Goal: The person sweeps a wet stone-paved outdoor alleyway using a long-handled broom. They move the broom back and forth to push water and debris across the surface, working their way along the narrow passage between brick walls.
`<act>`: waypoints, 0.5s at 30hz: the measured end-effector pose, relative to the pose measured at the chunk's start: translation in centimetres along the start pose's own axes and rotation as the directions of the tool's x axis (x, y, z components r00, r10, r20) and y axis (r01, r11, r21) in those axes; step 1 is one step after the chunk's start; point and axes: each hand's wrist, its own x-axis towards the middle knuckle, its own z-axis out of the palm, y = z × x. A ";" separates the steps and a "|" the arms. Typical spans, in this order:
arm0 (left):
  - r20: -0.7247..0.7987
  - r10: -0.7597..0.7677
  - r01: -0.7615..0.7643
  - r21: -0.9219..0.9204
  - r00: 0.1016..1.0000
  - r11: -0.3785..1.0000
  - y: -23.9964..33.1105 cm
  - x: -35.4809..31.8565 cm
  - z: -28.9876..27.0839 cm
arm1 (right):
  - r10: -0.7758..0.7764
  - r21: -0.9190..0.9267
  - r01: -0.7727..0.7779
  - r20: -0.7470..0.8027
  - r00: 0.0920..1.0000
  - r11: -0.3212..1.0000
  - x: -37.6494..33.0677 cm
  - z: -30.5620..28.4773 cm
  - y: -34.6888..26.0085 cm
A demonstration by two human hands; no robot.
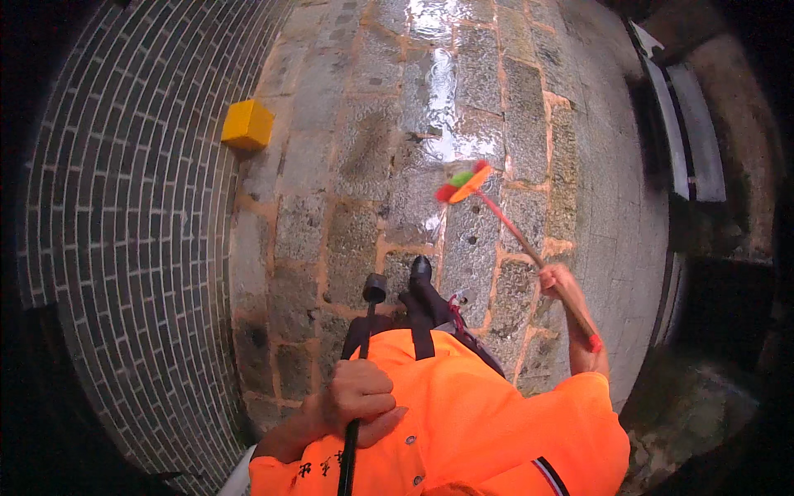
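Observation:
My left hand [361,398] is closed around a black pole [348,463] in front of my orange jacket. The pole slants up past my waist to a dark, blunt cylindrical end [375,288]; I cannot tell what tool it is. Out to the right, my right hand [557,282] grips the handle of a broom [504,223]. The broom's orange head, with red and green bristles, is out ahead, above or on the wet stones; contact cannot be made out. Its handle runs back along my right forearm.
Wet stone paving [364,157] stretches ahead, with bright reflections. A brick wall [141,207] lines the left, and a yellow box [247,125] sits at its foot. Dark ledges and a pale metal strip [699,132] border the right. My dark shoe [422,266] is below the broom.

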 end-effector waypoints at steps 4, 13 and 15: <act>0.083 0.045 -0.043 -0.034 0.995 0.999 -1.5 5.0 -1.5 | -0.210 -0.468 0.059 -0.278 0.937 0.882 1.1 -2.2 -3.4; 0.207 0.108 -0.101 -0.041 0.972 0.994 -7.3 14.0 -8.6 | -0.178 -0.493 0.163 0.018 0.984 0.854 1.6 17.3 -0.3; 0.250 0.126 -0.109 -0.079 0.960 0.991 -8.9 16.5 -11.0 | -0.095 -0.580 0.148 0.121 0.988 0.801 6.3 19.7 -1.7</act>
